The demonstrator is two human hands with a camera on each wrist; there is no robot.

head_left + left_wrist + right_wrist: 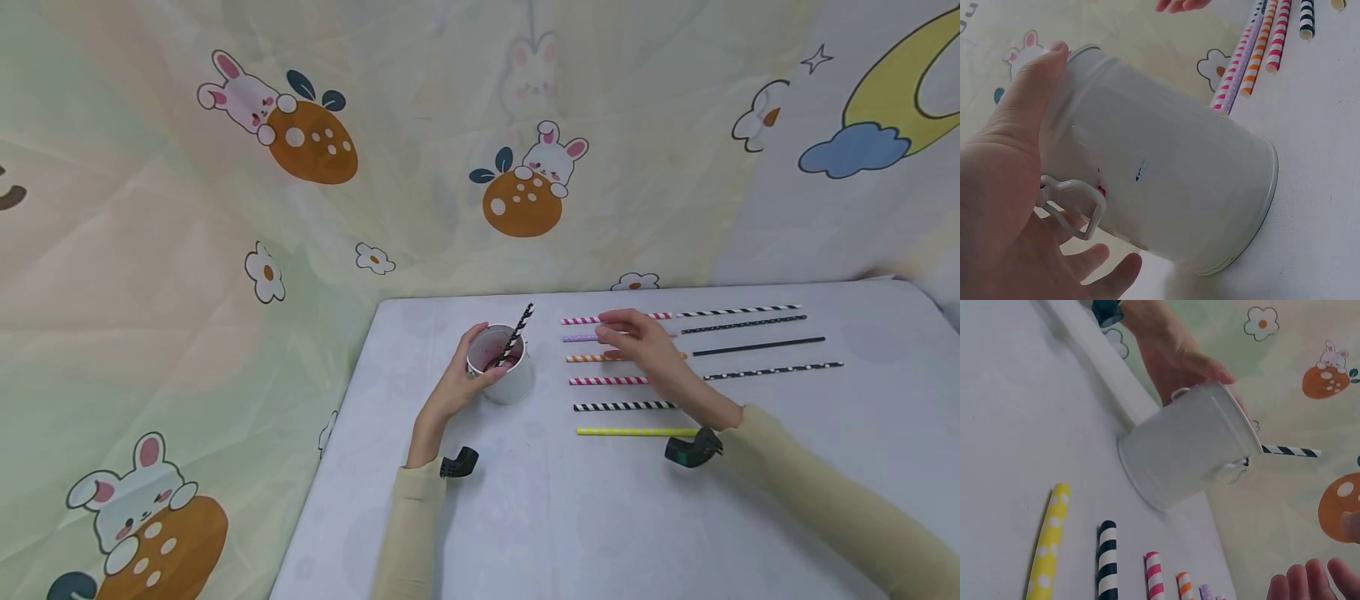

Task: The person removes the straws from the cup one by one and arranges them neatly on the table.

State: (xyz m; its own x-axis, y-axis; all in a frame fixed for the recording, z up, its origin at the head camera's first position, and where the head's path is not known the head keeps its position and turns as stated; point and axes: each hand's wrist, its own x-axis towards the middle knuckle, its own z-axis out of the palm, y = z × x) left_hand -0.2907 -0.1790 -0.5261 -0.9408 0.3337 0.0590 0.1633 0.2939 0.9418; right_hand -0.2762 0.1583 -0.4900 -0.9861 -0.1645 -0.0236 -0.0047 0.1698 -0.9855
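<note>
My left hand (450,387) grips a small white pail (516,386) at its left side, thumb at the rim and fingers around the wall. A black-and-white striped paper straw (1291,450) leans inside it and sticks out over the rim. My right hand (651,354) hovers over the left column of paper straws, fingers loosely bent and thumb apart, with nothing seen between them. Under and near it lie a purple straw (577,338), an orange striped straw (582,358) and a pink striped straw (600,381). The right hand partly hides these straws.
A black striped straw (622,407) and a yellow dotted straw (630,432) lie nearer the front. Farther right is a column of dark straws, including a plain black straw (757,346). Behind the white table (525,517) hangs a printed cloth (420,200).
</note>
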